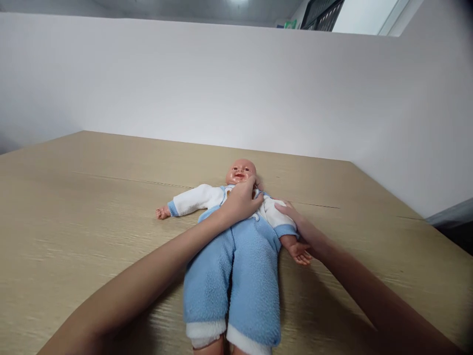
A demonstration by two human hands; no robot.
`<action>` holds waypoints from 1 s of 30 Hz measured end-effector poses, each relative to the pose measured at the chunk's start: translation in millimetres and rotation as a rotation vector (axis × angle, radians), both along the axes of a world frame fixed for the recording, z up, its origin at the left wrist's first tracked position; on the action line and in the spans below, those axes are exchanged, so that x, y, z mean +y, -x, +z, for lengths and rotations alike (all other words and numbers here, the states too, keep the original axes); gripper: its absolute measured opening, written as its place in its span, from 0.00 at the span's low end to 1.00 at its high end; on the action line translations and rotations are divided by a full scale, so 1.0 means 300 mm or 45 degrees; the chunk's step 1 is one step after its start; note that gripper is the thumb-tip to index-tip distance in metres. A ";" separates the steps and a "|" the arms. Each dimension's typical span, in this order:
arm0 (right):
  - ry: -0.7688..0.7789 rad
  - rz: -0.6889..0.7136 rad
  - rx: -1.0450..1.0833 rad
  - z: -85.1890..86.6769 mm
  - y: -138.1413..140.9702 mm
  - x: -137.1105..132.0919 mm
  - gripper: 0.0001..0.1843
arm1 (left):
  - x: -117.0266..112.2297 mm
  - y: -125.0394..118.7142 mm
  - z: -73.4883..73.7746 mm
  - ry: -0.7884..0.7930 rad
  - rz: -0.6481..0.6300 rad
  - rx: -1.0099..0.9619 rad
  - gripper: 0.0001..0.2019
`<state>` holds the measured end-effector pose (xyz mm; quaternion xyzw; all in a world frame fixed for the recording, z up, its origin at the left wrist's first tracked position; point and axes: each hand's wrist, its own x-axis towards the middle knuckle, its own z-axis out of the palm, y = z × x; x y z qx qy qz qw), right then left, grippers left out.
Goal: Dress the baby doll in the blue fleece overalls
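Note:
A baby doll (241, 170) lies on its back on the wooden table, head toward the far wall. It wears blue fleece trousers (253, 276) with white cuffs and a white top (201, 197) with blue trim. My left hand (242, 199) rests across the doll's chest and grips the top near the collar and shoulder; its fingertips are partly hidden beside the neck. My right hand (301, 222) holds the doll's white sleeve (273, 214) on the right side, thumb on top, with the other fingers mostly hidden behind it. The doll's other arm stretches out to the left.
The light wooden table (92, 207) has thin seams across it. A white partition wall (221, 88) rises behind its far edge and along the right. Beyond the partition's top are a ceiling and a window (364, 17). A dark object (454, 227) stands past the right edge.

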<state>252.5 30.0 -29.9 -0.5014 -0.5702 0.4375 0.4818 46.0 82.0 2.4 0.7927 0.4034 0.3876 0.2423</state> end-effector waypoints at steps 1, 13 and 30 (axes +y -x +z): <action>0.156 0.023 -0.003 0.017 -0.018 -0.040 0.26 | -0.006 -0.001 0.001 -0.005 -0.004 0.024 0.05; 0.117 -0.087 -0.429 -0.021 -0.322 -0.135 0.30 | -0.006 -0.002 -0.018 -0.019 0.056 0.142 0.11; -0.193 0.231 -0.422 0.014 0.006 -0.269 0.15 | -0.203 0.322 -0.015 -0.197 0.102 0.079 0.09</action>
